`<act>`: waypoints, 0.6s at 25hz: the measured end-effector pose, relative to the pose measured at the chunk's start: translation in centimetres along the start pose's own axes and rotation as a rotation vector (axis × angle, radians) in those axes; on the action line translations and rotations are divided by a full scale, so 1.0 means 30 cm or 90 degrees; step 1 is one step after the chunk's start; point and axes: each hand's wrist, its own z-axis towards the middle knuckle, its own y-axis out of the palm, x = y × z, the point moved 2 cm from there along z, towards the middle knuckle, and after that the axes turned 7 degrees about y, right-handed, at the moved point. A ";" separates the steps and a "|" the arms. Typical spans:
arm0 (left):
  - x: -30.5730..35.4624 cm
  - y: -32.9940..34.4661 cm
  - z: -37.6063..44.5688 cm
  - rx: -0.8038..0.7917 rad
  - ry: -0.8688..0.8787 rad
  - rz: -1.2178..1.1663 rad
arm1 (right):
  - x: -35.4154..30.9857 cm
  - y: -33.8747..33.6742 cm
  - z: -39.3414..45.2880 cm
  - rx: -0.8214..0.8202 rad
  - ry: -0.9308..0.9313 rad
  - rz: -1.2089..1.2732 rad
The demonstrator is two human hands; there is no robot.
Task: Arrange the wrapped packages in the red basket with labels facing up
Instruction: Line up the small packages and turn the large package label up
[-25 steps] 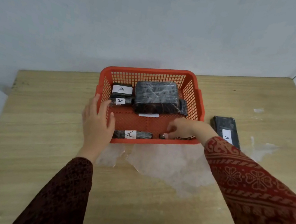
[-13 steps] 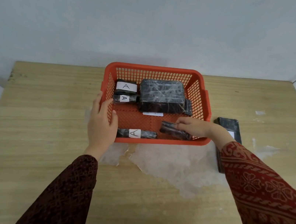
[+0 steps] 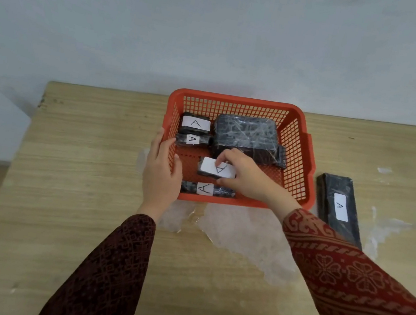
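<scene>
Half a second ago the small package under the right hand showed a dark side; it now lies label up in the middle of the red basket point(image 3: 307, 156), with the hand's fingers closed on it.

By size: the counter point(image 3: 93, 152) carries the red basket against its far edge, and a long flat package point(image 3: 338, 205) lies on the counter just beside the basket's right wall, label up (outside the basket). Inside, the big wrapped package point(image 3: 246, 134) fills the far right corner, with no label showing on top. The left hand point(image 3: 162, 174) rests on the basket's near left corner, its grip wrapped over the rim. The right hand point(image 3: 250, 177) pinches the turned package point(image 3: 208, 167) at its right end. Two small labelled packages sit in the far left corner, one point(image 3: 196, 123) behind the other point(image 3: 192, 140). A slim package point(image 3: 206, 189) lies along the near wall, label up.
</scene>
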 end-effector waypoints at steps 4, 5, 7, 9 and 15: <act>0.007 -0.004 -0.002 0.002 -0.016 -0.029 | -0.059 0.096 0.070 0.007 -0.046 -0.048; 0.007 -0.005 -0.003 0.001 -0.016 -0.032 | -0.066 0.116 0.084 -0.001 -0.052 -0.062; 0.003 -0.004 -0.002 0.002 -0.013 -0.037 | -0.068 0.141 0.108 -0.017 -0.057 -0.078; -0.001 -0.004 0.000 0.004 -0.015 -0.042 | -0.065 0.147 0.125 -0.027 -0.051 -0.081; -0.006 -0.007 0.001 0.024 -0.007 -0.039 | -0.071 0.140 0.141 -0.038 -0.078 -0.167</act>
